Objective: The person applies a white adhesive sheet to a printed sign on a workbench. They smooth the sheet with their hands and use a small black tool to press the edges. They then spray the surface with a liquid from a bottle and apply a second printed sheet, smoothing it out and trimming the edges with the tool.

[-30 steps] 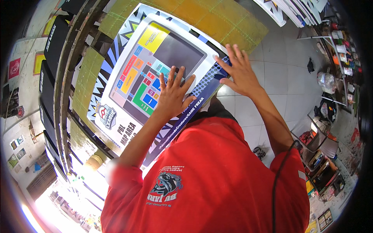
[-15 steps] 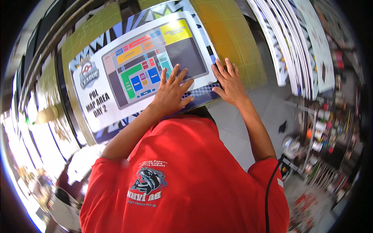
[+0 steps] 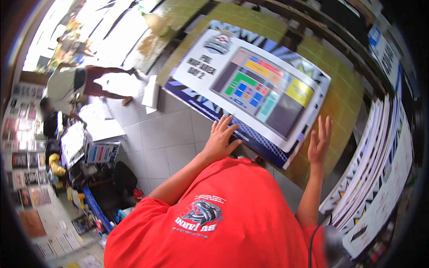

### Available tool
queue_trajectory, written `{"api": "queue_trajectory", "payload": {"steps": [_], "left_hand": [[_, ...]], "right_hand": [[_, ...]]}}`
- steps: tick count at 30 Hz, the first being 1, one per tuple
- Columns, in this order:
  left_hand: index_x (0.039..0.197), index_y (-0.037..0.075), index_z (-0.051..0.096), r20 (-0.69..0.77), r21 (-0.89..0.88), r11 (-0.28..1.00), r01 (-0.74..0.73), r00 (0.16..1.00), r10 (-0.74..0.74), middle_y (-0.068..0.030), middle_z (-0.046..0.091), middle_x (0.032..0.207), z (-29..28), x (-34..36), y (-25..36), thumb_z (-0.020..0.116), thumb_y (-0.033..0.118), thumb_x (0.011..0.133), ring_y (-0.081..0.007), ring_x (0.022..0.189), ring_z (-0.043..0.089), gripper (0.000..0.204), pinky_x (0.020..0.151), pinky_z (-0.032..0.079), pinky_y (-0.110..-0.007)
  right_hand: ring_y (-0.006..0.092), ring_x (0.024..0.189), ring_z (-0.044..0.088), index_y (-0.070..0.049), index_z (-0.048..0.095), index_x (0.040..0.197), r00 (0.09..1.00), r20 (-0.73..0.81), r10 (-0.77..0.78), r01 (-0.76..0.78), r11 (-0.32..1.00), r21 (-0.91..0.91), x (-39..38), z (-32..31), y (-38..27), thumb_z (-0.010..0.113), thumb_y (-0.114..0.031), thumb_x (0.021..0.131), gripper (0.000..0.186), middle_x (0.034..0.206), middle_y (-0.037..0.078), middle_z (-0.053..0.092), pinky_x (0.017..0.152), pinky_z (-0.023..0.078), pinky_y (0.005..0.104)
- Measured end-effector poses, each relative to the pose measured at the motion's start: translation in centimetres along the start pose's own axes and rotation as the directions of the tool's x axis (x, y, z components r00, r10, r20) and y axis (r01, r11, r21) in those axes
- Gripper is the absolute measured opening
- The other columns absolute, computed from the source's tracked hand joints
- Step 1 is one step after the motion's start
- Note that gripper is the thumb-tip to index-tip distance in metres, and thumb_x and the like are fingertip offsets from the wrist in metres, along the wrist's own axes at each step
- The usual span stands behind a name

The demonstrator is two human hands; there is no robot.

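A large printed map board (image 3: 190,73) lies on a yellowish-green table (image 3: 346,118). Coloured blocks on a dark grey plan cover its white panel, and a blue patterned border frames it. My left hand (image 3: 222,137) rests at the board's near edge with fingers spread, holding nothing. Just off the right edge of the board is my right hand (image 3: 319,142), fingers stretched and somewhat apart, with nothing in it. Whether it touches the table surface is hard to tell.
Several similar boards (image 3: 373,147) stand stacked on edge at the right. Dark rails (image 3: 339,40) run behind the table. Grey floor tiles (image 3: 174,138) lie to the left, where a person (image 3: 67,87) stands near white panels (image 3: 105,129) and a cluttered desk.
The view has swung left, bringing in the person and desk. My left hand has moved from the board's face to its near edge. My right hand has come off its corner.
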State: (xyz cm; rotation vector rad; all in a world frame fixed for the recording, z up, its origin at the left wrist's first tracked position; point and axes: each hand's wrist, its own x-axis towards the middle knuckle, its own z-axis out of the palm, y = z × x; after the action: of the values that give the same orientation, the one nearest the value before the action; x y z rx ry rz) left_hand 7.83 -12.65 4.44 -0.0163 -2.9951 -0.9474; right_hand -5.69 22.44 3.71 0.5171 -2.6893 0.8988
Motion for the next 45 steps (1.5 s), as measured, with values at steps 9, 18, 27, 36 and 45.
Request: {"api": "queue_trajectory", "payload": {"steps": [9, 18, 27, 36, 45], "left_hand": [[0.118, -0.001, 0.064, -0.416, -0.504, 0.802, 0.320, 0.724, -0.551, -0.0128, 0.065, 0.117, -9.6, -1.0, -17.5, 0.061, 0.027, 0.096, -0.0232, 0.109, 0.059, 0.035, 0.099, 0.043, -0.034], [0.114, 0.004, 0.062, 0.642, -0.053, 0.355, 0.933, 0.304, -0.704, -0.0091, 0.064, 0.101, 0.2, -17.2, -36.5, 0.050, 0.028, 0.100, -0.0211, 0.095, 0.059, 0.031, 0.079, 0.050, -0.038], [0.111, 0.004, 0.064, 0.799, -0.082, 0.856, -0.511, 0.479, 0.363, -0.0206, 0.067, 0.109, 6.3, -5.9, -45.1, 0.053, 0.014, 0.092, -0.0371, 0.102, 0.063, 0.024, 0.089, 0.052, -0.046], [0.116, -0.001, 0.064, 0.513, -0.068, 0.998, 0.010, 0.858, 0.026, -0.0229, 0.068, 0.112, 3.6, -4.1, -31.0, 0.060, 0.029, 0.096, -0.0372, 0.107, 0.065, 0.037, 0.090, 0.051, -0.040], [0.110, -0.003, 0.067, 0.510, -0.050, 0.762, 0.646, 0.672, -0.537, -0.0210, 0.071, 0.106, 7.1, -20.5, -30.7, 0.060, 0.034, 0.095, -0.0321, 0.103, 0.066, 0.040, 0.091, 0.050, -0.039]], "right_hand": [[0.0278, 0.093, 0.066, 0.001, 0.066, 0.108, 0.986, 0.089, 0.139, -0.165, 0.861, 0.481, -10.7, -0.6, -9.3, 0.060, -0.019, 0.095, 0.025, 0.102, 0.015, 0.068, 0.086, 0.051, 0.0373], [0.0347, 0.132, 0.048, 0.004, 0.055, 0.135, -0.265, 0.567, 0.780, -0.818, -0.494, 0.296, -36.7, 11.5, -16.9, 0.031, -0.064, 0.100, 0.080, 0.136, 0.021, 0.057, 0.113, 0.030, 0.0408], [0.0157, 0.092, 0.059, -0.005, 0.066, 0.101, 0.259, -0.611, 0.748, -0.839, 0.488, 0.241, -26.6, -16.0, -18.9, 0.059, -0.037, 0.097, 0.032, 0.095, 0.005, 0.064, 0.083, 0.045, 0.0296], [0.0406, 0.102, 0.066, 0.008, 0.066, 0.109, 0.365, -0.526, 0.768, -0.906, 0.163, -0.390, -21.1, -32.2, 0.7, 0.064, -0.063, 0.082, 0.076, 0.107, 0.029, 0.068, 0.088, 0.050, 0.0471], [0.0212, 0.100, 0.061, 0.009, 0.053, 0.126, 0.317, -0.318, 0.893, -0.943, 0.332, -0.009, -25.5, -36.2, 4.8, 0.074, -0.026, 0.087, 0.057, 0.107, 0.016, 0.065, 0.091, 0.046, 0.0324]]}}
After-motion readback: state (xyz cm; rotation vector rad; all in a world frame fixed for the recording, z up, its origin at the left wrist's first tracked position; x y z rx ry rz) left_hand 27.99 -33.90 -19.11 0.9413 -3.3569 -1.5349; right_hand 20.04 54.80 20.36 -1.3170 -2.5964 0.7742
